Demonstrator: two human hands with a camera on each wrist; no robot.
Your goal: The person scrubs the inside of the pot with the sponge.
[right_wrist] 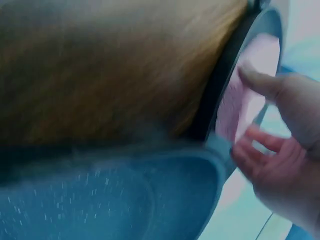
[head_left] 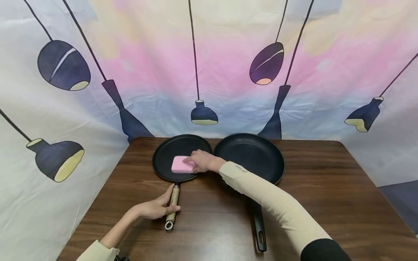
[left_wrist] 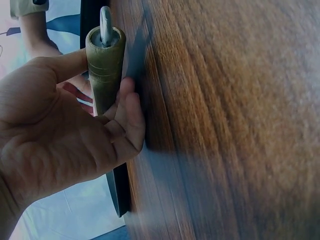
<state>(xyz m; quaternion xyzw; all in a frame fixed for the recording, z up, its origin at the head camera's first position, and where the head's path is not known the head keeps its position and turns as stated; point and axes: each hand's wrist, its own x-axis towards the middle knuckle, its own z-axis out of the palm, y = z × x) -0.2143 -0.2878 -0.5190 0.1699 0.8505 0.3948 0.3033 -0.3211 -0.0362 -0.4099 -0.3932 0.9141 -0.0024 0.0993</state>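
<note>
In the head view a flat black pan [head_left: 186,144] with a wooden handle [head_left: 174,199] lies toward the back left of the table. My left hand [head_left: 153,208] grips that handle between thumb and fingers; the left wrist view shows the metal ring [left_wrist: 105,25] at its end. A pink sponge [head_left: 180,165] rests on the pan's cooking surface, held by my right hand [head_left: 203,160], which reaches across from the right. The right wrist view shows my thumb and fingers around the sponge [right_wrist: 257,55].
A larger black frying pan [head_left: 249,154] stands right beside the first one, its black handle [head_left: 259,228] pointing toward me under my right forearm. Both are on a brown wooden table [head_left: 326,174]. A cloth [head_left: 156,65] printed with lamps hangs behind the table's far edge.
</note>
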